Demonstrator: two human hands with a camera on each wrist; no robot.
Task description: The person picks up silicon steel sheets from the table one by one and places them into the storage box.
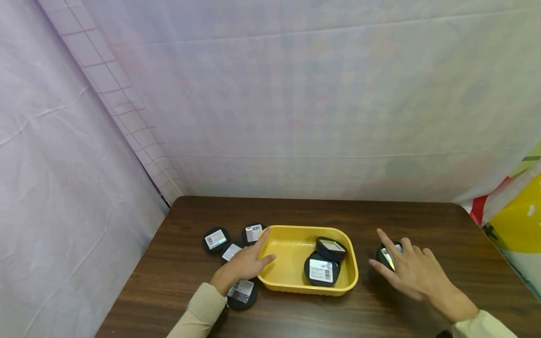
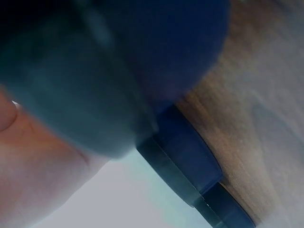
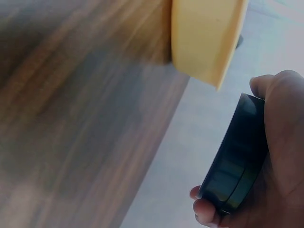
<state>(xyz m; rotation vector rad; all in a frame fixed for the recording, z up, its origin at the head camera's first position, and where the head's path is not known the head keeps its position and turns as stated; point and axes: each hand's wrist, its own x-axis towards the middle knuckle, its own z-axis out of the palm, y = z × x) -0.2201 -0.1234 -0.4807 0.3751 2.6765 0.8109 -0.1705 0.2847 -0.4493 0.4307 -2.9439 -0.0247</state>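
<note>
My right hand (image 1: 416,272) grips a round black container (image 3: 237,152) with a label, thumb and fingers at opposite edges of it. In the head view the hand partly covers this container, to the right of the yellow basket (image 1: 291,228). At the basket's left rim is my left hand (image 1: 244,265), index finger and thumb extended. Two labelled black containers lie in the basket, one flat container (image 1: 322,269) and one tilted container (image 1: 331,249) leaning on it. A dark container (image 2: 190,47) fills much of the left wrist view, close to the left hand.
Several more black containers lie on the brown table (image 1: 169,281) left of the basket, among them a far-left container (image 1: 216,240), one behind the left hand (image 1: 253,233) and a nearer container (image 1: 243,295) by the left wrist. A white curtain (image 1: 296,117) hangs behind the table.
</note>
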